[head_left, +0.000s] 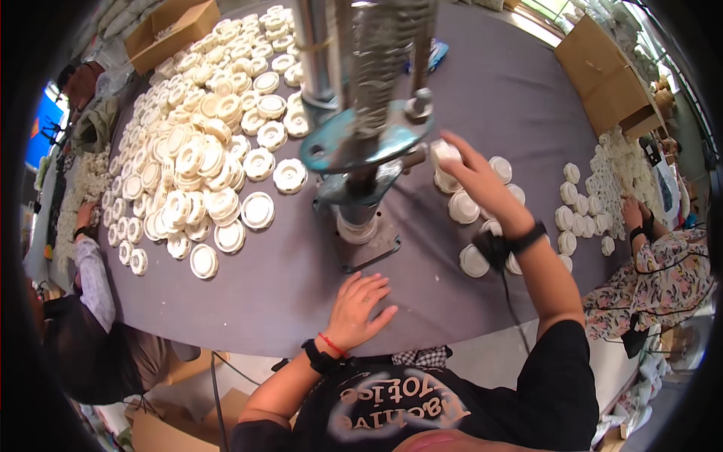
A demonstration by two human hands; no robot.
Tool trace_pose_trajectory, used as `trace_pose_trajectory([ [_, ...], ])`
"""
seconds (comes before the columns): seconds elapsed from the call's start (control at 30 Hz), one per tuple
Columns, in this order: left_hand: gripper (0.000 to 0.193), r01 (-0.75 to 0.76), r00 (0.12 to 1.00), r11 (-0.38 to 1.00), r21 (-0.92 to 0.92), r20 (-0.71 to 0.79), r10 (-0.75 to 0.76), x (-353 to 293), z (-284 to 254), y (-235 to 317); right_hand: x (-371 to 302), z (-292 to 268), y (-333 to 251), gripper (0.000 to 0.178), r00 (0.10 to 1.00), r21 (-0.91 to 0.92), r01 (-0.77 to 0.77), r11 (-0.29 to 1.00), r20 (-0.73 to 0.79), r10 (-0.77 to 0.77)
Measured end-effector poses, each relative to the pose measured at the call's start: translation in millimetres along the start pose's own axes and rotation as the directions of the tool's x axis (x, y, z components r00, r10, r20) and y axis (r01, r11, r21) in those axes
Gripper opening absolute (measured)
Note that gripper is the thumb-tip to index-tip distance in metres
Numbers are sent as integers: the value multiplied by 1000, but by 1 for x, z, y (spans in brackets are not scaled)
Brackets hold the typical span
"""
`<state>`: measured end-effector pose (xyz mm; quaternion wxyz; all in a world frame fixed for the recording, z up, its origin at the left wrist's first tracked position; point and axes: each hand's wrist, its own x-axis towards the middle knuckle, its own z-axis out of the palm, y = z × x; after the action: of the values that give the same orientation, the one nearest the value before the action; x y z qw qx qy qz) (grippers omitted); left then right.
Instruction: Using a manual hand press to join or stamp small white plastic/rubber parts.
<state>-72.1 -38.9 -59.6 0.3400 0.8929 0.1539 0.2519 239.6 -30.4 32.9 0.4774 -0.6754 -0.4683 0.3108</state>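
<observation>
My left hand [360, 309] lies on the grey tabletop with its fingers stretched out, holding nothing, just in front of the press's base plate. In my right hand [482, 181], to the right of the press, the fingers curl over a white round plastic cap [446, 153]. That cap is above more caps, such as one white cap [463, 208] beside my wrist. Between my hands stands a teal metal press [369, 147] with a column and spring. Under its head sits a white round piece [357, 228], partly hidden by the press.
A large heap of cream ring-shaped caps [203, 151] covers the table's left side. Cardboard boxes [172, 34] stand at the far edges. Co-workers sit left and right, one with a hand [634, 211] at another group of caps. A black cable [514, 309] hangs near my right forearm.
</observation>
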Motion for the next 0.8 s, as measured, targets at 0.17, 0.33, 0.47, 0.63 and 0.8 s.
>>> trace_pose_trajectory([
  [0.17, 55, 11, 923, 981, -191, -376, -84, -2, -9, 4, -113, 78, -25, 50, 862, 632, -506, 586, 350, 366],
  [0.33, 87, 150, 902, 969, -194, -374, -214, 50, -32, 4, -105, 130, -35, 47, 866, 804, -399, 440, 174, 468],
  [0.47, 86, 237, 915, 969, -68, -319, -246, 63, -40, -14, -87, 147, -10, 48, 871, 779, -287, 558, -31, 491],
  [0.63, 75, 213, 898, 963, -163, -357, -259, 60, -38, -31, -61, 148, -17, 43, 911, 330, -303, 894, -175, 374],
  [0.8, 72, 153, 940, 981, -120, -289, -182, 86, -56, -39, -42, 133, 1, 44, 995, -241, -82, 967, -79, 65],
])
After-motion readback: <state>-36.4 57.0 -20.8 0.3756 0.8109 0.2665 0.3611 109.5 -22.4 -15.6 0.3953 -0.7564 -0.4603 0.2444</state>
